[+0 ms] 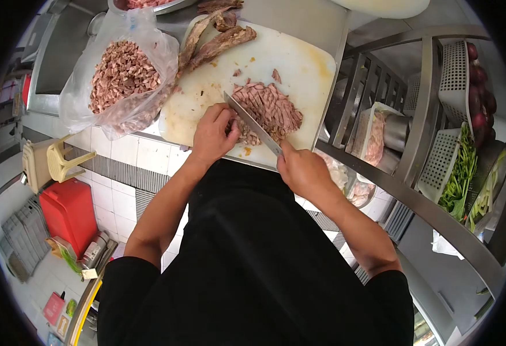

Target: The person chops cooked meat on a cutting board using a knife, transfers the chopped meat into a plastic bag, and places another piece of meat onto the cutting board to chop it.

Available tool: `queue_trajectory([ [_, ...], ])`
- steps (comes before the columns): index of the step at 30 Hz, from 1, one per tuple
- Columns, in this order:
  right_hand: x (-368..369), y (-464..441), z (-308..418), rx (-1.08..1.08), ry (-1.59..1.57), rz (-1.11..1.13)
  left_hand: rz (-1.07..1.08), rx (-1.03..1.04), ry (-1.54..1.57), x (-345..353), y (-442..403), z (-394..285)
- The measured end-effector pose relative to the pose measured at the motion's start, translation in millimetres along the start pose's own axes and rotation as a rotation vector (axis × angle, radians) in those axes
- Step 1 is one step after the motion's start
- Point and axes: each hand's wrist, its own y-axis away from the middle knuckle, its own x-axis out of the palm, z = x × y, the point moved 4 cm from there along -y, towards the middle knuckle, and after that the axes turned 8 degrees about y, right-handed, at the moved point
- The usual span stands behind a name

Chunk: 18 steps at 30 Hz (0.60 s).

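My right hand (304, 172) is wrapped around the handle of a kitchen knife (254, 123). Its blade points up and left and lies across a pile of sliced cooked meat (270, 106) on a white cutting board (299, 46). My left hand (214, 134) is on the board at the pile's left edge, close to the blade's front half. Its fingers are curled together, and whatever is under them is hidden. Smaller chopped bits (247, 136) lie between the blade and my left hand.
A clear plastic bag (80, 109) of diced meat (123, 75) sits left of the board. Long meat strips (221, 46) lie at the board's upper left. On the right, a metal rack (423, 109) holds baskets of onions (478, 86) and greens (460, 179). A yellow stool (62, 158) stands lower left.
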Motion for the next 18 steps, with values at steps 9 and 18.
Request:
queue_trajectory([
  [9,24.4,-83.7,24.4,-0.146,-0.063,-0.269,0.040,-0.031,0.010,0.1,1.6,-2.2],
  [18,27.8,7.2,-9.9,0.047,-0.034,0.015,0.032,0.039,-0.036,1.8,5.8,4.0],
])
